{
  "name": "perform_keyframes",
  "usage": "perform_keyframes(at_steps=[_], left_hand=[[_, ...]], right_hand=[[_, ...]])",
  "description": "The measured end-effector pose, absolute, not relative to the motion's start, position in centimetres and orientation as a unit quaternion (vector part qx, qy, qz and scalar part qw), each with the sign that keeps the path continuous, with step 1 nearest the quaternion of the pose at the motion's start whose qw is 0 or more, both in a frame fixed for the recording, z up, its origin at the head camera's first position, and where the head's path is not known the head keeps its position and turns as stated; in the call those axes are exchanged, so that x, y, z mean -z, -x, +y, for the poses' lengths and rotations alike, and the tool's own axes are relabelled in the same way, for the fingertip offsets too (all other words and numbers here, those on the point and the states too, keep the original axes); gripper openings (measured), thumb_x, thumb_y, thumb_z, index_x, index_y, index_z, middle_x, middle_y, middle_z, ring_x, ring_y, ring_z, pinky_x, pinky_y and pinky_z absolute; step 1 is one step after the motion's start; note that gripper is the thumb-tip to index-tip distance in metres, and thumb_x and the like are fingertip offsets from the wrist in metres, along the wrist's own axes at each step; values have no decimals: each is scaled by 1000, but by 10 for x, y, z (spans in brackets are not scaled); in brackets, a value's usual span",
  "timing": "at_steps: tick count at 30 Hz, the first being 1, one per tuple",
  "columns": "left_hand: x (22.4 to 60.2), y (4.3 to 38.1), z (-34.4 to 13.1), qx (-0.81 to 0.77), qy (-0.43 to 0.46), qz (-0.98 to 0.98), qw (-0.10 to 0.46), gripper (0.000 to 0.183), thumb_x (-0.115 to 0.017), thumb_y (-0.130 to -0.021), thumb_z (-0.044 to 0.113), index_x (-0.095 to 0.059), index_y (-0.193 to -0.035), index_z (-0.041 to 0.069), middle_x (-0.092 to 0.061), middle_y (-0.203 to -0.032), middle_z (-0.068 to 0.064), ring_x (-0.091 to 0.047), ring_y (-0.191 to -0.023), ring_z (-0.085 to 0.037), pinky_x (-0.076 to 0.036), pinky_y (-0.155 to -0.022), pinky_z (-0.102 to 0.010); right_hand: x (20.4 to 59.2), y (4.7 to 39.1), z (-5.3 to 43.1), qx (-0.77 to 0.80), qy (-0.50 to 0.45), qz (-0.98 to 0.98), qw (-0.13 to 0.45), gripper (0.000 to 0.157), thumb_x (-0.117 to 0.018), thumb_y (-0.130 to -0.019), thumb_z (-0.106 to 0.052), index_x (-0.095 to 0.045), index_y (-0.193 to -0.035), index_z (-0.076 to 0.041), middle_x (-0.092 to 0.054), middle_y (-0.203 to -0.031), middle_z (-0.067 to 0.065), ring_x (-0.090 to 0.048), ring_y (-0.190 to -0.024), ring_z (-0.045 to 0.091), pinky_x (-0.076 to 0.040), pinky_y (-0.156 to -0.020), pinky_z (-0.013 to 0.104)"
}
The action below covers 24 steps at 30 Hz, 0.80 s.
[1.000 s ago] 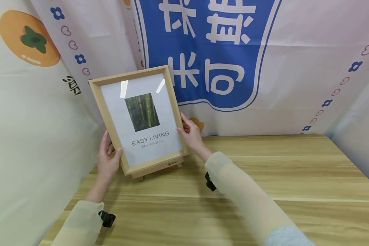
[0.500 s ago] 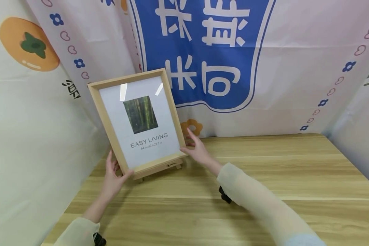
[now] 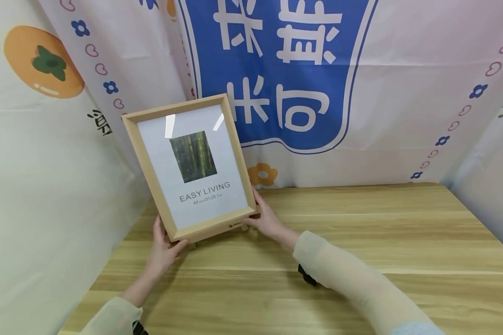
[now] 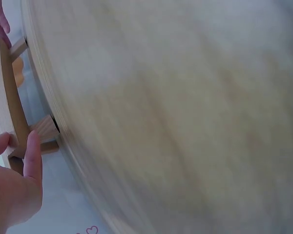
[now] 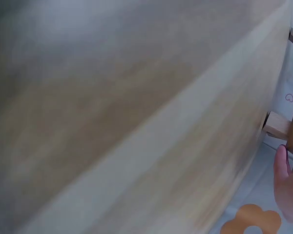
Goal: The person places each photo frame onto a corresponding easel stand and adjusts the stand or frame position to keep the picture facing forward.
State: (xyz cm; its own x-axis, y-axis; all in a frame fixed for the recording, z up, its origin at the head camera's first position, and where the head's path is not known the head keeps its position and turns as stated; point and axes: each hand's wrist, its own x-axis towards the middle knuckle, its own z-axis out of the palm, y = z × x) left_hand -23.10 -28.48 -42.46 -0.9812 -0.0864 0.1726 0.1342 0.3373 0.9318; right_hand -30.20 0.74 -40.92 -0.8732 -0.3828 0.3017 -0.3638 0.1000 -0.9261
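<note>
A light wooden picture frame (image 3: 146, 172) stands tilted back on a small wooden tabletop easel (image 3: 211, 231). Behind its glass are a bamboo picture and the words "EASY LIVING". At the lower left corner my left hand (image 3: 161, 256) grips the end of the easel's ledge, thumb in front. The left wrist view shows that hand (image 4: 14, 195) with thumb and a finger on either side of the ledge end. My right hand (image 3: 270, 224) holds the ledge's other end, its thumb low at the front and its other fingers partly hidden behind. The easel's legs (image 5: 277, 125) meet the table.
The wood-grain table (image 3: 318, 260) extends to the right and toward the front. A printed white curtain (image 3: 402, 107) with a blue panel hangs right behind it. More white cloth (image 3: 37, 186) closes in the left side, near the frame.
Both hands have slid down from the picture frame's sides to the easel's ledge ends, the right hand opening away from the frame on the way. The frame stays leaning on the easel.
</note>
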Motion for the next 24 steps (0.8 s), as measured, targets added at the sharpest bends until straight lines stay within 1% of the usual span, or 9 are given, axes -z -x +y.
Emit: perform_keyframes(at_steps=[5,8,12,14,18,22,24], left_hand=[[423,231,-284,576,1,-813,84,106,-62,-81,-4,13,-137,46,-14,-139,-30,-48,-100,-47,-53,-62,-45],[423,232,-284,572,-5,-816,75,105,-60,-82,-4,14,-135,48,-15,-140,-28,-49,-99,-45,-53,-63,-45],[421,232,-283,569,-10,-819,72,106,-60,-82,-4,14,-135,48,-16,-140,-27,-51,-97,-43,-53,-63,-45],[420,232,-282,569,-12,-819,73,106,-60,-82,-5,14,-135,48,-16,-140,-27,-51,-97,-43,-53,-63,-45],[421,232,-282,566,-15,-821,73,107,-60,-81,-5,14,-135,49,-16,-140,-28,-50,-97,-44,-53,-62,-44],[421,230,-282,566,-10,-821,74,107,-60,-81,-5,15,-136,47,-16,-140,-29,-49,-98,-46,-53,-62,-44],[421,229,-281,568,-2,-819,76,107,-61,-81,-5,15,-137,44,-17,-138,-30,-50,-97,-46,-53,-61,-44]], right_hand=[[424,314,3,620,228,750,16,99,-67,-75,5,-4,-145,-25,-19,-145,10,-53,-99,29,-49,-78,29],[428,319,1,624,223,749,18,101,-67,-75,7,-3,-145,-28,-20,-144,10,-55,-95,28,-50,-77,28],[429,320,-1,620,222,752,14,102,-67,-74,9,-3,-145,-29,-22,-143,11,-55,-95,29,-50,-76,28],[428,320,-1,619,217,755,15,103,-67,-74,8,-3,-144,-31,-22,-143,10,-54,-96,28,-50,-76,27],[427,318,-2,616,219,757,13,102,-67,-74,8,-2,-145,-27,-20,-144,13,-53,-99,29,-50,-77,28],[429,318,-2,613,220,759,15,103,-67,-73,9,-1,-145,-24,-20,-143,15,-52,-100,29,-49,-78,28],[429,318,0,616,216,758,18,103,-67,-73,9,-2,-145,-25,-20,-143,15,-53,-99,29,-49,-78,28]])
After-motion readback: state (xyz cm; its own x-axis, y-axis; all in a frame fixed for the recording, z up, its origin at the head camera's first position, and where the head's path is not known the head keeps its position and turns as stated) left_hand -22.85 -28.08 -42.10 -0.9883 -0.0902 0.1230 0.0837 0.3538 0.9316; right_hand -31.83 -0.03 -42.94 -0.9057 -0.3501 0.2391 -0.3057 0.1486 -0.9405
